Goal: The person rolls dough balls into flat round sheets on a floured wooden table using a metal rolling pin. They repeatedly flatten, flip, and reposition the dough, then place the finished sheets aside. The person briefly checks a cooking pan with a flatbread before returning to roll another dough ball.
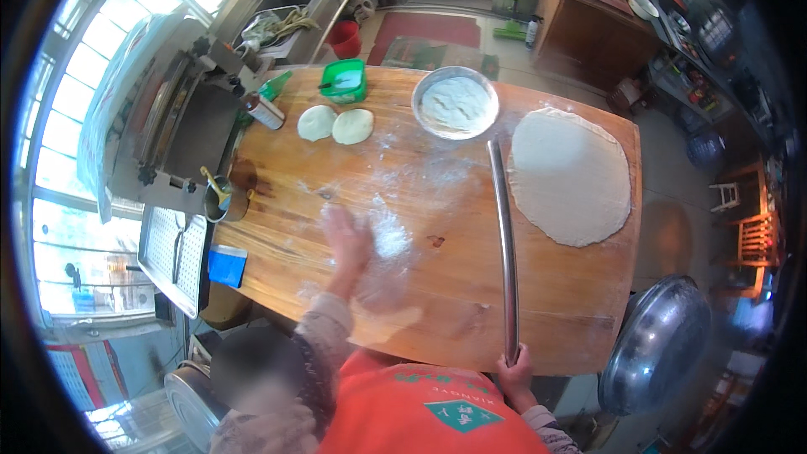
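My right hand (517,369) grips the near end of a long metal rod (504,233), which lies across the wooden table (441,277) pointing away from me. Blurred by motion, my left hand (348,243) is over the table with thumb and fingers apart and nothing visible in it. Beside it is a patch of white flour (392,236). To the rod's right lies a large flat sheet of dough (570,183). A round metal pan (455,137) at the far side contains dough. Two small dough discs (317,123) touch each other farther left.
A green plastic tub (343,98), a bottle (265,110), a metal mug (237,207) with a yellow-handled utensil and a blue scraper (227,266) sit leftward. A machine with knobs (195,132) and a perforated tray (192,246) flank the table. Another person (265,425) is close at my left. A metal basin (659,347) is right.
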Action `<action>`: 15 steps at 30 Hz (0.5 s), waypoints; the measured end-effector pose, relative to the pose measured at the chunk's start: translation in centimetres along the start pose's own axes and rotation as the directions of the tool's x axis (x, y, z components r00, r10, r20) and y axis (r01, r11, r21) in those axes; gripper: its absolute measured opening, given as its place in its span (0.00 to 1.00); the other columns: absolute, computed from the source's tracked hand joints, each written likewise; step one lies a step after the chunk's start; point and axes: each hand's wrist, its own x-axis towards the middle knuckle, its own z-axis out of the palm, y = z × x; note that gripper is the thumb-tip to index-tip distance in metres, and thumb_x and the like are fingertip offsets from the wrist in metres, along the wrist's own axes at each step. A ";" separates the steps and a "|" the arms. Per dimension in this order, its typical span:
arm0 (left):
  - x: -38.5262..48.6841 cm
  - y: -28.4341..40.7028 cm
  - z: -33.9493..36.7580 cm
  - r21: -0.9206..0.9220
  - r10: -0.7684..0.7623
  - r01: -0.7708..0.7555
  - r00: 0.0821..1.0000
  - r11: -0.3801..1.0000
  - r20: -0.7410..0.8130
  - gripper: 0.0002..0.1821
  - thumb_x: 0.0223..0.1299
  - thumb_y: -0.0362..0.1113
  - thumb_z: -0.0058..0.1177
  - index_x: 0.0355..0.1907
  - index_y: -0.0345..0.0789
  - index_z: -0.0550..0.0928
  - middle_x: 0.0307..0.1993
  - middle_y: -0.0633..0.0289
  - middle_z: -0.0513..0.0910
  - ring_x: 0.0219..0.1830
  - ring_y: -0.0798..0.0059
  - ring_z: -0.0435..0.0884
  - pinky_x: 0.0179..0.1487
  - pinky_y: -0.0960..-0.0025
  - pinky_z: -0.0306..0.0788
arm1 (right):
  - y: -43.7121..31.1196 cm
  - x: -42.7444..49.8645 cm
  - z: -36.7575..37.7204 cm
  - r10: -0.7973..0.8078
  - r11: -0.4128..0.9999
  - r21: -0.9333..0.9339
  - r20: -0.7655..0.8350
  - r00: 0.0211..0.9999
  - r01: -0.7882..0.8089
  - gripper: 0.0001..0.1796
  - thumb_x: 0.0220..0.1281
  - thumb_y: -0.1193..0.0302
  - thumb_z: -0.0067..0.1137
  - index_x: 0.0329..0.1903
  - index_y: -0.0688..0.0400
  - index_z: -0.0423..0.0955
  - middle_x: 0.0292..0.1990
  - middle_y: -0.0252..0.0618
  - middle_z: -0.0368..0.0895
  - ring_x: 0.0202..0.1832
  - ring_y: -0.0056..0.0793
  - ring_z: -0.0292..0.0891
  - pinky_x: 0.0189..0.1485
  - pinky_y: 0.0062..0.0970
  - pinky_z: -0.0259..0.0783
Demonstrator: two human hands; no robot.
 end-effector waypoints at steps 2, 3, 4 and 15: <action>-2.3 2.3 1.5 0.099 0.288 -0.318 0.928 0.943 0.237 0.44 0.70 0.53 0.53 0.77 0.23 0.62 0.78 0.34 0.60 0.82 0.41 0.54 0.85 0.47 0.44 | 0.6 -0.8 -0.4 -0.051 0.995 -0.080 0.035 0.998 0.053 0.22 0.57 0.67 0.68 0.54 0.58 0.75 0.37 0.53 0.85 0.40 0.57 0.85 0.43 0.50 0.79; -4.5 3.6 1.7 -0.063 0.473 -0.474 0.841 0.878 0.262 0.44 0.70 0.54 0.52 0.77 0.23 0.62 0.78 0.35 0.61 0.82 0.43 0.55 0.85 0.48 0.45 | 0.7 -1.2 -0.6 -0.061 0.990 -0.125 0.058 0.996 0.068 0.22 0.57 0.67 0.68 0.54 0.58 0.75 0.37 0.53 0.85 0.40 0.57 0.85 0.43 0.51 0.79; -6.5 4.5 1.6 -0.183 0.616 -0.590 0.730 0.787 0.296 0.44 0.69 0.55 0.51 0.77 0.23 0.62 0.78 0.36 0.61 0.82 0.46 0.55 0.85 0.49 0.46 | 0.7 -1.4 -0.8 -0.053 0.978 -0.198 0.094 0.994 0.071 0.22 0.57 0.66 0.68 0.53 0.59 0.75 0.37 0.52 0.84 0.40 0.58 0.84 0.43 0.53 0.78; 7.9 -9.6 -4.4 -0.192 0.728 -0.704 0.672 0.684 0.134 0.41 0.70 0.49 0.56 0.78 0.30 0.63 0.81 0.41 0.57 0.82 0.40 0.53 0.83 0.40 0.47 | -5.6 2.2 4.7 -0.223 0.902 -0.413 -0.201 0.954 0.124 0.27 0.60 0.68 0.66 0.59 0.62 0.70 0.57 0.55 0.73 0.60 0.58 0.70 0.60 0.52 0.68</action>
